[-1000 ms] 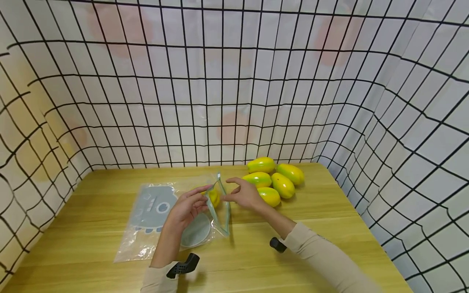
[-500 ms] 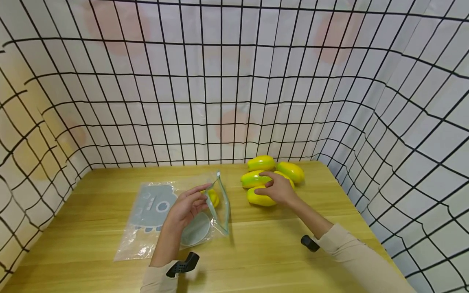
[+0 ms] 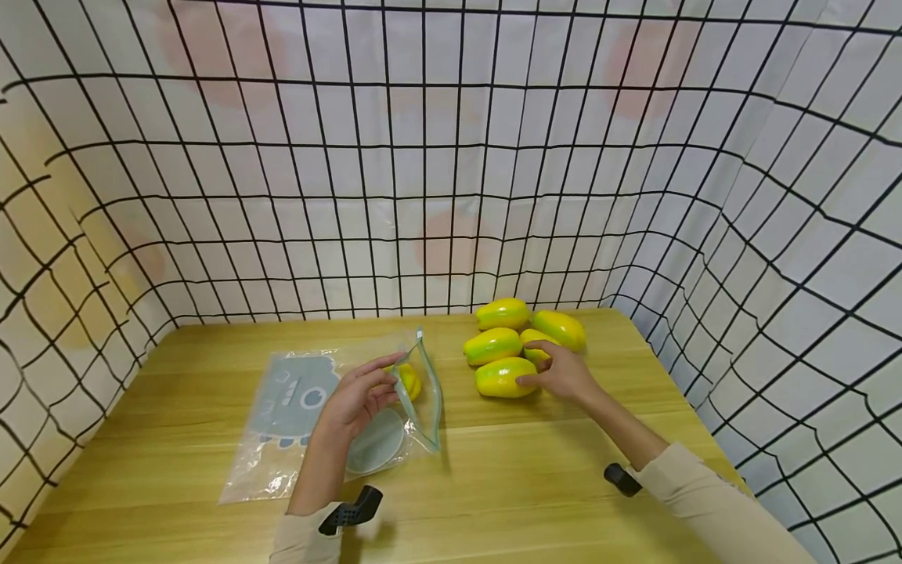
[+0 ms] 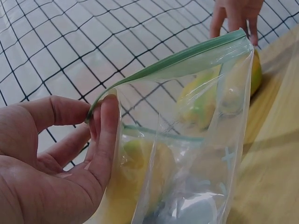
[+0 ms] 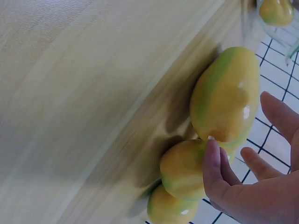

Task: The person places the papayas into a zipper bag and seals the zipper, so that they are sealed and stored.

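My left hand (image 3: 358, 401) pinches the green zip edge (image 4: 182, 60) of a clear zip bag (image 3: 292, 403), holding its mouth apart. Inside the bag, near the mouth, lies one yellow fruit (image 3: 411, 381). My right hand (image 3: 566, 376) hovers at the fruit group with thumb and fingers spread. Its thumb is by the right end of the nearest yellow-green oval fruit (image 3: 503, 378), papaya-like in shape; contact is unclear. Its fingers partly cover another fruit (image 3: 534, 339) behind. In the right wrist view, the fingers (image 5: 214, 163) curve loosely beside the nearest fruit (image 5: 226, 95).
More such fruits sit behind: one at left (image 3: 493, 346), one at the back (image 3: 503, 313) and one at back right (image 3: 560, 330). A black grid net (image 3: 451, 196) before pale cloth walls in the wooden table (image 3: 465, 486). The bag bears a grey-blue cartoon print.
My right hand has moved from beside the bag's mouth rightward over the fruits, uncovering the nearest one, which has shifted slightly left. My left hand and the bag stay nearly still.
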